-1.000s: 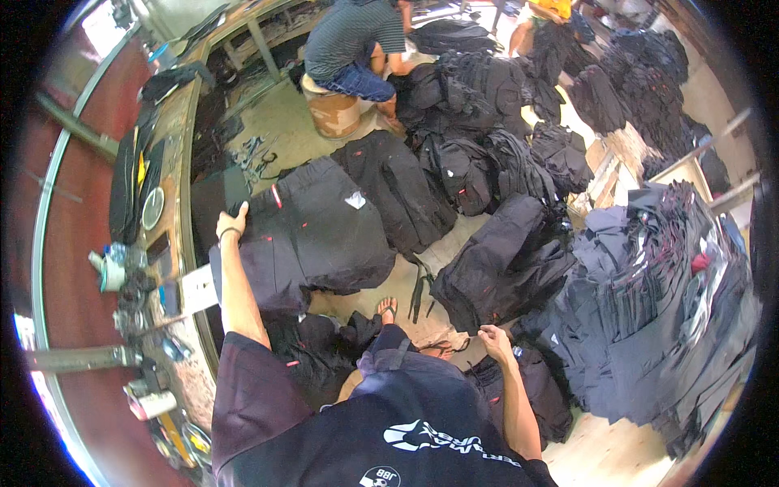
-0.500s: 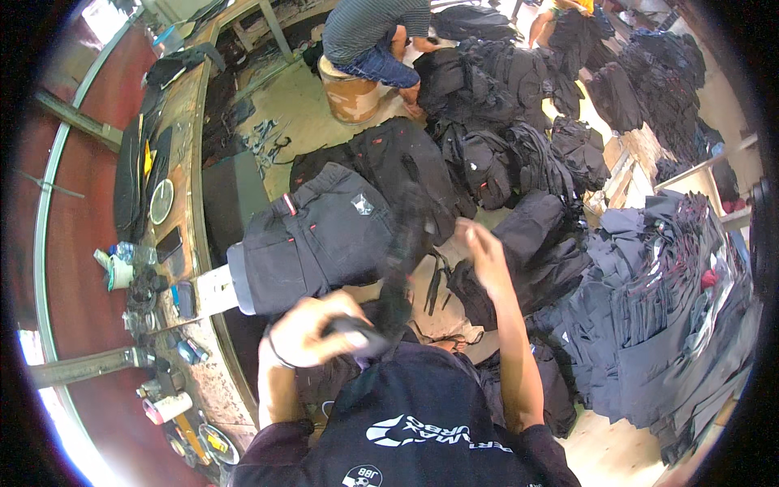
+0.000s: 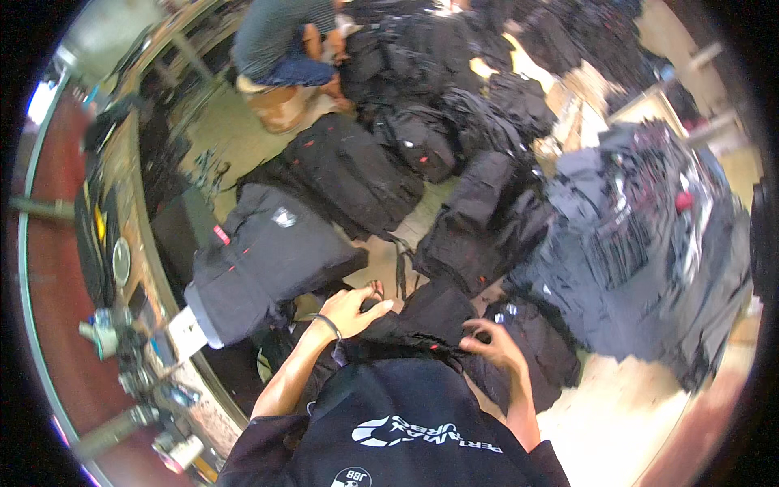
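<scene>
A black garment (image 3: 438, 312) with a small red tag lies folded in front of my body. My left hand (image 3: 350, 312), with a dark band at the wrist, is at the left side of this garment; its fingers are stretched out and the thumb stands apart. Close to the garment's right edge is my right hand (image 3: 497, 347), fingers curved and a gap showing between thumb and forefinger. Left of my hands, dark trousers (image 3: 276, 256) with a white patch and red tags lie spread over a pale-ended board (image 3: 187, 333).
A large pile of grey-black garments (image 3: 649, 252) rises at the right, and more black bundles (image 3: 475, 215) cover the floor ahead. Along the left runs a worn bench (image 3: 150, 252) with tools. At the far left, a person (image 3: 284, 40) sits on a drum (image 3: 276, 107).
The right hand has come down from its raised position to the garment. My left hand has let go of blurred dark cloth and moved right. The view has turned, shifting the surroundings left.
</scene>
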{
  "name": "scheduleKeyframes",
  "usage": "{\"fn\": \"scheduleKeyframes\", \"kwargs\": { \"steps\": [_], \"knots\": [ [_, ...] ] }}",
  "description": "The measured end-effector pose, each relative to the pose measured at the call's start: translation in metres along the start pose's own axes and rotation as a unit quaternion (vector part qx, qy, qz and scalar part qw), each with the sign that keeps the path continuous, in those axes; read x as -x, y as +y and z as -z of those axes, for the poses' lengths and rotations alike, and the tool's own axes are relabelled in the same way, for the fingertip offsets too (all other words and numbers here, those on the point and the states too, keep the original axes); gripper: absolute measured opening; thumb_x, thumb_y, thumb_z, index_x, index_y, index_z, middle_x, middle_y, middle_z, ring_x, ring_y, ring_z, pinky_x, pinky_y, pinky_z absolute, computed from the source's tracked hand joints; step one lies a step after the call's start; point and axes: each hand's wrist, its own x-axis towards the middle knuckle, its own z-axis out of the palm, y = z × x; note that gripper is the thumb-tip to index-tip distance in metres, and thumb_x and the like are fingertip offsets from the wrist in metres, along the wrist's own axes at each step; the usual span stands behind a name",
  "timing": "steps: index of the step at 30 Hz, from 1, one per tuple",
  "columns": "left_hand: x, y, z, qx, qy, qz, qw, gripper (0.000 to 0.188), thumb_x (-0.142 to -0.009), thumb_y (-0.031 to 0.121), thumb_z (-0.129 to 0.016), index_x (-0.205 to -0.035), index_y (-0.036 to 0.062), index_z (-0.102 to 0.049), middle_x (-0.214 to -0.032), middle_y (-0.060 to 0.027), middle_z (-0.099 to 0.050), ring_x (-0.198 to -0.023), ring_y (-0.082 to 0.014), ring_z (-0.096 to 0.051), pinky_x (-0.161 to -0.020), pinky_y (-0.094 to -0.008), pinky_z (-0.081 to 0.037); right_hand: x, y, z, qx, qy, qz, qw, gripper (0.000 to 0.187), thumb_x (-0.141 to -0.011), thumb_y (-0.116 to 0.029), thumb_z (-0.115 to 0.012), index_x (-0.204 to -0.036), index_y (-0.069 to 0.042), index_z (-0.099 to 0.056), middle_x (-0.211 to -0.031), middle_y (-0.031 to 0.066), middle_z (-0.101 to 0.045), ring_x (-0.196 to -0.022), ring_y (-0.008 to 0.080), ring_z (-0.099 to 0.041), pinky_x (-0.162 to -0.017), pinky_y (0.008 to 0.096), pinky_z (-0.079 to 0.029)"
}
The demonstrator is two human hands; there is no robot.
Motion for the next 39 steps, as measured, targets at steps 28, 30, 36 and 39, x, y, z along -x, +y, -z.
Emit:
{"fn": "scheduleKeyframes", "kwargs": {
  "steps": [28,30,36,39],
  "knots": [
    [-0.247,0.206,-0.057,-0.339,0.2,-0.276,0.877,0.042,-0.084,0.003,-0.056,-0.122,0.0048,-0.072,-0.144,-0.0237,-0.06,-0.134,-0.0437,-0.055,-0.113,-0.0492,-0.046,0.014,-0.005,0.271,0.318,0.694,0.182,0.62,0.038,-0.092,-0.009,-0.051,-0.123,-0.007,-0.072,-0.132,0.0193,-0.067,-0.127,0.0397,-0.059,-0.108,0.0492,-0.045],
    [-0.26,0.146,-0.085,-0.461,-0.172,-0.025,0.87,0.038,-0.089,0.011,-0.055,-0.121,0.0007,-0.072,-0.131,-0.0287,-0.066,-0.13,-0.0459,-0.058,-0.11,-0.0518,-0.047,-0.019,0.059,0.222,0.219,0.509,0.034,0.831,0.037,-0.09,-0.012,-0.052,-0.117,-0.007,-0.075,-0.118,0.0196,-0.073,-0.112,0.0382,-0.067,-0.097,0.0482,-0.052],
    [-0.372,0.079,-0.037,-0.569,-0.288,-0.129,0.759,0.043,-0.087,0.012,-0.047,-0.117,-0.0003,-0.074,-0.126,-0.0264,-0.069,-0.119,-0.0393,-0.067,-0.102,-0.0447,-0.054,-0.051,0.174,0.193,0.094,0.157,-0.142,0.973,0.055,-0.076,-0.005,-0.053,-0.124,-0.016,-0.076,-0.105,0.0192,-0.078,-0.093,0.0342,-0.075,-0.087,0.0425,-0.058],
    [-0.383,0.142,-0.014,-0.534,-0.178,-0.137,0.815,0.041,-0.095,0.019,-0.044,-0.113,0.0027,-0.077,-0.125,-0.0228,-0.07,-0.119,-0.039,-0.067,-0.104,-0.0442,-0.053,-0.053,0.129,0.234,0.129,0.231,-0.108,0.958,0.053,-0.076,-0.006,-0.054,-0.123,-0.016,-0.077,-0.103,0.0205,-0.077,-0.096,0.0331,-0.075,-0.09,0.0413,-0.057]
  ]
}}
